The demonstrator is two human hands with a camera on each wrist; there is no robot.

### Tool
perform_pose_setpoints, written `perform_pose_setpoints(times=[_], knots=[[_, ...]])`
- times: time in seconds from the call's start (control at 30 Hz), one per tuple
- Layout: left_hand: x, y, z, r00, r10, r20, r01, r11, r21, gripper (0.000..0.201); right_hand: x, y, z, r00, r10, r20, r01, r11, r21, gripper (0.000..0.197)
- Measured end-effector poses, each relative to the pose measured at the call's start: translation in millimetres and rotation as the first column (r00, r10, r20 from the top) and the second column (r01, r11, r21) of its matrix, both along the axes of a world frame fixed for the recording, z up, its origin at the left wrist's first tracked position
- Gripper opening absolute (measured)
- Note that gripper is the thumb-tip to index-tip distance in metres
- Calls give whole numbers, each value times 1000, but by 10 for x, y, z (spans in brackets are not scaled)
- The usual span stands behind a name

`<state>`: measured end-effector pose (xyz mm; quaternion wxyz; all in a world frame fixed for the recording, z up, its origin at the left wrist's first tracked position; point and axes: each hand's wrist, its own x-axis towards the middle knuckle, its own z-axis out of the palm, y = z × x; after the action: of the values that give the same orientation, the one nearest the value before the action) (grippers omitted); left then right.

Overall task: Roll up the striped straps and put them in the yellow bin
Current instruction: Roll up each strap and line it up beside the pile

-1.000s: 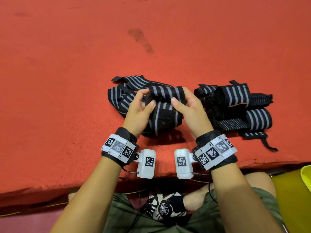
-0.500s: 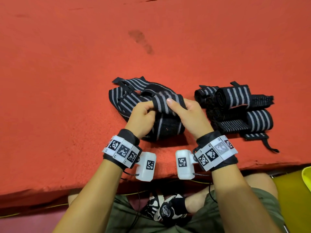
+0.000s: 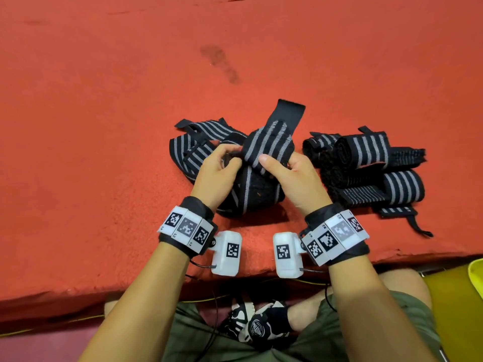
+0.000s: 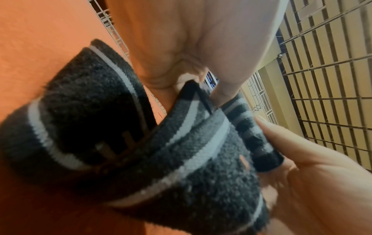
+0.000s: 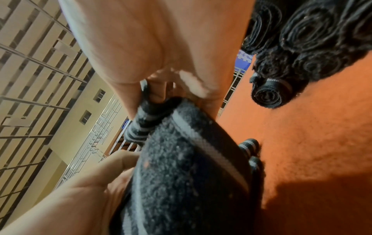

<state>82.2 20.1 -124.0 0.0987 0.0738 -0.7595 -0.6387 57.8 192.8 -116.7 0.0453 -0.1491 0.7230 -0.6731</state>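
A black strap with grey stripes (image 3: 266,146) is held up between both hands over the red mat, its plain black end flipped away from me and its fuzzy tail (image 4: 191,159) hanging below. My left hand (image 3: 224,163) pinches its left edge. My right hand (image 3: 283,164) grips its right edge, thumb on top; the right wrist view shows the same strap (image 5: 181,159). Another loose striped strap (image 3: 193,142) lies behind the left hand. Rolled striped straps (image 3: 366,152) lie in a pile at the right. A sliver of the yellow bin (image 3: 476,275) shows at the right edge.
The red mat (image 3: 104,126) spreads wide to the left and far side, with a dark stain (image 3: 219,61). Its front edge runs just under my wrists. My knees and a black-and-white shoe (image 3: 256,327) are below it.
The end of the strap has been flipped up and away from me, so the plain black tab now stands out past my hands. Both hands have stayed in about the same place.
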Motion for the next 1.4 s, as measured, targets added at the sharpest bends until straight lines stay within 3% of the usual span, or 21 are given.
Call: perform_pose_setpoints(times=[0.07, 0.13, 0.2, 0.4, 0.57, 0.73, 0.83, 0.97, 1.2, 1.4], knots=[[-2, 5, 10, 1000, -26, 16, 25, 999, 32, 26, -14, 27, 20, 1000, -13, 24, 12, 1000, 20, 11], [14, 28, 40, 999, -53, 2, 53, 999, -2, 46, -22, 44, 40, 1000, 1, 25, -2, 999, 41, 12], [41, 75, 93, 995, -93, -28, 92, 995, -28, 52, -16, 40, 47, 1000, -17, -18, 18, 997, 75, 17], [73, 133, 163, 992, -126, 1, 126, 992, 9, 27, 26, 73, 93, 999, -39, -27, 39, 999, -10, 12], [75, 158, 151, 992, -120, 31, 117, 990, 77, 21, 43, 74, 100, 998, -17, -53, 17, 1000, 7, 16], [36, 107, 75, 997, 35, 63, -41, 994, 104, 20, 135, 29, 149, 998, 52, -47, -52, 999, 14, 14], [39, 45, 48, 999, 14, 53, -13, 1000, -9, 15, 188, -16, 174, 989, 120, -81, -111, 988, 105, 20], [56, 20, 97, 1000, -17, -3, 17, 999, -52, 24, 177, 60, 222, 983, 153, 100, -152, 988, -23, 18], [86, 60, 61, 998, -37, 45, 44, 987, -153, 19, 144, 118, 213, 994, 99, -37, -94, 987, 129, 23], [208, 55, 39, 991, -107, 77, 112, 992, -65, 25, 156, 206, 157, 998, -44, -51, 48, 996, 78, 31]])
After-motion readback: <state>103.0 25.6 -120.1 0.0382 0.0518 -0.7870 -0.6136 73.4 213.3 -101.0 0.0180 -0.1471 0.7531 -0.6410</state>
